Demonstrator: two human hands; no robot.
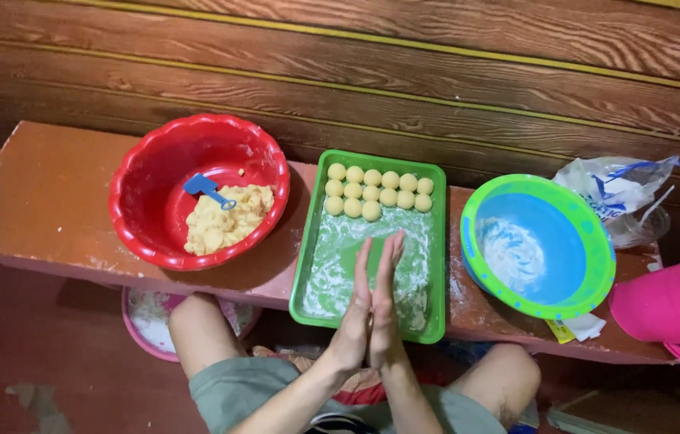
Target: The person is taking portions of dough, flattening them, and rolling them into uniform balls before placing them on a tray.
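Note:
My left hand [353, 320] and my right hand [386, 301] are pressed palm to palm, fingers straight, above the near half of a green tray [436, 265]. Anything between the palms is hidden. The tray is dusted with white flour, and several round pale-yellow dough balls [378, 193] sit in rows at its far end. Left of the tray stands a red bowl [127, 217] holding a lump of yellow dough [223, 217] and a small blue scoop [205, 187].
A blue bowl with a green rim [589, 265] holding some flour stands right of the tray. Behind it lies a plastic bag [617, 193], and a pink bucket [677, 305] is at the far right. Everything rests on a reddish bench [42, 201] against a wooden wall. A pink plate [147, 321] lies under the bench.

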